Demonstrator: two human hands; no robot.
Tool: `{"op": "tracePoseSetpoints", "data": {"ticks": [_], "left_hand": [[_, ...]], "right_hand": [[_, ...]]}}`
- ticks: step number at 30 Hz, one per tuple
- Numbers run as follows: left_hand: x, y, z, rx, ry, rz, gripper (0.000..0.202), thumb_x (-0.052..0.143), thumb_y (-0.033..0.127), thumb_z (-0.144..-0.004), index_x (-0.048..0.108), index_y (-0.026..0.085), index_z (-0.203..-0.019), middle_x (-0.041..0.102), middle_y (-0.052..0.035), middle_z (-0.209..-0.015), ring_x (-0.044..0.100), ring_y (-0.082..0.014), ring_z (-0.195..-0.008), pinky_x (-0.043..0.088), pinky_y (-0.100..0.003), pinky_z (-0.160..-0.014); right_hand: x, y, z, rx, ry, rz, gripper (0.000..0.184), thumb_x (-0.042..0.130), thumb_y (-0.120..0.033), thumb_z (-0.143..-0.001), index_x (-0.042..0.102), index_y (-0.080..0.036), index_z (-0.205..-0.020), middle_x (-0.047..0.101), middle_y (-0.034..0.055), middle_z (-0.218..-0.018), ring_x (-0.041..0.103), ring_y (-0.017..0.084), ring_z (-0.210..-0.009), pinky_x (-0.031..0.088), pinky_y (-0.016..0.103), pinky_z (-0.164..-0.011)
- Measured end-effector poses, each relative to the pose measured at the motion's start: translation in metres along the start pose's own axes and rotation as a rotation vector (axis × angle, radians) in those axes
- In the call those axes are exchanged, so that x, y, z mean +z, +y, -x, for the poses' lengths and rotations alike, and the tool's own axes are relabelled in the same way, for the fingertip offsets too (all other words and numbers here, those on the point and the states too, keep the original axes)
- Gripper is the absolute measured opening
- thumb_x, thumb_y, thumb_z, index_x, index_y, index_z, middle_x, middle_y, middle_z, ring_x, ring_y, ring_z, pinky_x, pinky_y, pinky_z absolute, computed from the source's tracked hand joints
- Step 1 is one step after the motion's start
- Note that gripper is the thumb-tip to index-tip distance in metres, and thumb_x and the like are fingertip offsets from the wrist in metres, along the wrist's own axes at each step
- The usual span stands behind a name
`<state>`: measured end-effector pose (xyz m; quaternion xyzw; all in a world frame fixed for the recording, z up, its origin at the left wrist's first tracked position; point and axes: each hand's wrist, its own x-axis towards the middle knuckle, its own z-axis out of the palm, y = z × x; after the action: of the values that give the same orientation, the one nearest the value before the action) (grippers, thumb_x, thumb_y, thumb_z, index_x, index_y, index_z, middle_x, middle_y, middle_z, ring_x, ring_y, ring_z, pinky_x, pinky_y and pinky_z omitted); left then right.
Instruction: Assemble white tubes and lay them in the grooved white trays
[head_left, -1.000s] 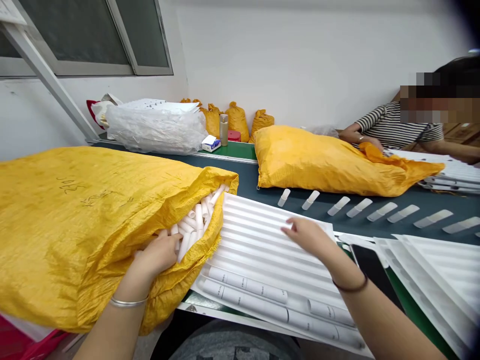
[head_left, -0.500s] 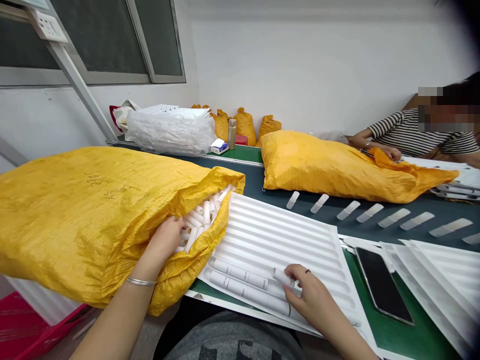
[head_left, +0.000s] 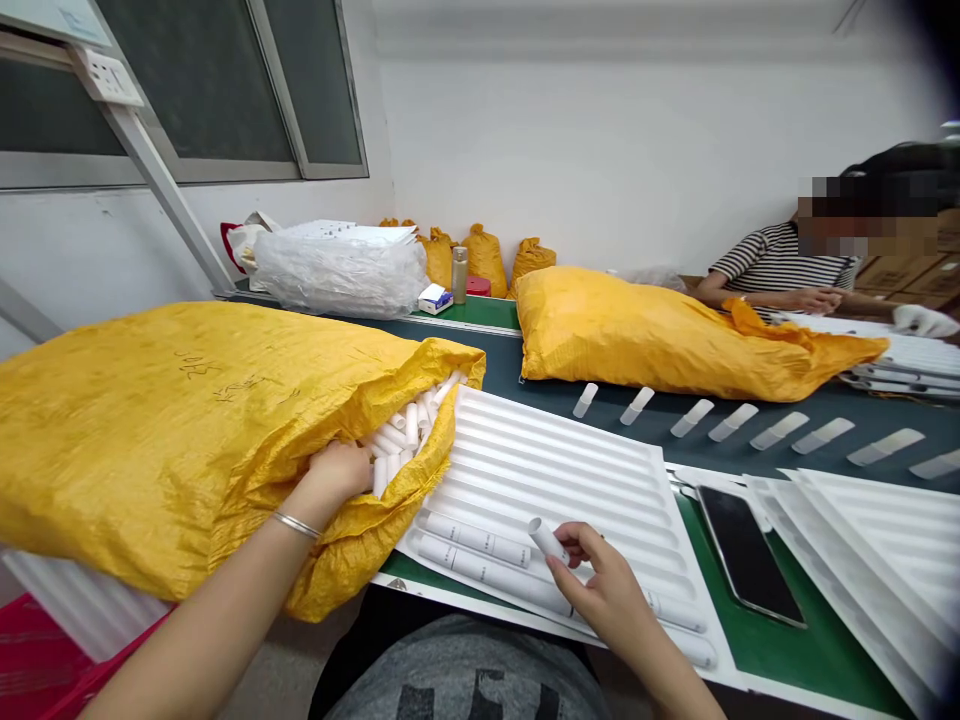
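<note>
Several small white plastic tubes [head_left: 411,425] fill the open mouth of a large yellow woven sack [head_left: 202,400] on the left. My left hand [head_left: 341,470] reaches into that mouth among the tubes, its fingers mostly hidden. Between the thumb and fingers of my right hand [head_left: 596,570] is a short white tube [head_left: 548,541], tilted, its open end facing up and left. Just below that hand lies a ridged white tray [head_left: 555,450]. Printed white tubes [head_left: 480,540] lie end to end in its two nearest grooves.
Frosted tubes [head_left: 637,405] stand in a line on the dark conveyor belt [head_left: 502,350]. A phone [head_left: 750,555] and stacked white trays [head_left: 862,560] lie on the right. Beyond the belt, another yellow sack [head_left: 637,330] rests near a person in a striped shirt [head_left: 780,255].
My right hand has raised its tube from the tray and tipped it, moving slightly left. My left hand has pushed deeper into the sack. The person opposite has drawn their hands together.
</note>
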<state>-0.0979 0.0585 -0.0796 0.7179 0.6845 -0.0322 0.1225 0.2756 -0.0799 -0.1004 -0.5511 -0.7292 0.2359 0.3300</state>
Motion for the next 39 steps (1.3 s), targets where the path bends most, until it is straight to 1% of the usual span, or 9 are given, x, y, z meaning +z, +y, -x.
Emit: {"op": "tracePoseSetpoints", "data": {"ticks": [4,9,16,20,23,26,30,34,39], "left_hand": [[-0.013,0.007,0.007,0.013,0.015,0.023,0.023,0.066,0.031,-0.081,0.065,0.013,-0.094,0.069,-0.0075,-0.092,0.065,-0.0224,-0.088,0.049,-0.038,-0.082],[-0.036,0.021,0.042,0.128,0.181,0.201,0.037,0.046,0.029,-0.089,0.057,0.019,-0.123,0.070,-0.0065,-0.108,0.065,-0.0214,-0.096,0.047,-0.028,-0.080],[-0.014,0.085,0.087,0.449,0.483,0.981,0.030,0.069,0.039,-0.078,0.070,0.020,-0.102,0.065,-0.0060,-0.096,0.060,-0.0187,-0.090,0.048,-0.031,-0.085],[0.007,0.123,0.094,0.292,0.278,1.759,0.034,0.079,0.040,-0.069,0.066,0.020,-0.094,0.066,0.0005,-0.081,0.061,-0.0095,-0.065,0.053,-0.024,-0.067],[0.011,0.129,0.095,0.177,0.101,1.945,0.038,0.085,0.034,-0.061,0.067,0.019,-0.090,0.069,0.0012,-0.078,0.065,-0.0092,-0.067,0.054,-0.022,-0.069],[0.008,0.121,0.094,0.167,0.012,1.846,0.039,0.085,0.033,-0.061,0.069,0.017,-0.093,0.071,-0.0016,-0.082,0.067,-0.0114,-0.070,0.054,-0.023,-0.070],[0.006,0.111,0.093,0.234,0.011,1.472,0.038,0.078,0.033,-0.070,0.070,0.016,-0.103,0.070,-0.0025,-0.076,0.063,-0.0119,-0.064,0.051,-0.022,-0.062],[0.006,0.110,0.092,0.415,0.134,1.082,0.034,0.067,0.035,-0.080,0.069,0.020,-0.111,0.072,-0.0064,-0.096,0.065,-0.0176,-0.081,0.051,-0.026,-0.069],[0.003,0.112,0.092,0.590,0.409,0.812,0.030,0.060,0.027,-0.086,0.066,0.021,-0.115,0.072,-0.0070,-0.101,0.065,-0.0192,-0.092,0.051,-0.029,-0.082]], "right_hand": [[0.003,-0.003,0.006,0.003,-0.005,-0.024,0.014,0.055,-0.030,-0.084,0.058,-0.020,-0.092,0.066,0.0045,-0.083,0.062,0.017,-0.072,0.053,0.029,-0.068],[0.003,0.001,0.004,-0.006,0.028,-0.037,0.015,0.055,-0.031,-0.085,0.059,-0.019,-0.093,0.066,0.0046,-0.081,0.061,0.017,-0.069,0.053,0.028,-0.065],[0.005,-0.025,-0.030,-0.076,0.111,-0.233,0.025,0.056,-0.033,-0.087,0.064,-0.021,-0.108,0.068,0.0077,-0.101,0.063,0.017,-0.078,0.055,0.030,-0.070],[0.002,-0.040,-0.046,-0.090,0.079,-0.521,0.029,0.052,-0.038,-0.092,0.062,-0.022,-0.115,0.066,0.0074,-0.103,0.064,0.015,-0.075,0.057,0.030,-0.068],[-0.010,-0.043,-0.051,-0.153,0.073,-0.527,0.028,0.051,-0.035,-0.094,0.062,-0.024,-0.117,0.065,0.0067,-0.103,0.064,0.016,-0.081,0.056,0.030,-0.071],[-0.026,-0.046,-0.052,-0.281,0.051,-0.356,0.028,0.051,-0.026,-0.094,0.061,-0.027,-0.120,0.064,0.0068,-0.108,0.060,0.020,-0.101,0.052,0.034,-0.086],[-0.041,-0.054,-0.056,-0.418,-0.012,-0.190,0.030,0.050,-0.019,-0.093,0.059,-0.026,-0.121,0.064,0.0080,-0.108,0.060,0.020,-0.103,0.050,0.036,-0.090],[-0.041,-0.057,-0.063,-0.448,-0.049,-0.115,0.029,0.053,-0.020,-0.092,0.058,-0.023,-0.121,0.065,0.0084,-0.109,0.061,0.020,-0.103,0.050,0.034,-0.090],[-0.033,-0.046,-0.066,-0.303,0.011,-0.136,0.025,0.056,-0.030,-0.091,0.062,-0.022,-0.114,0.069,0.0069,-0.101,0.065,0.019,-0.089,0.052,0.030,-0.077]]}}
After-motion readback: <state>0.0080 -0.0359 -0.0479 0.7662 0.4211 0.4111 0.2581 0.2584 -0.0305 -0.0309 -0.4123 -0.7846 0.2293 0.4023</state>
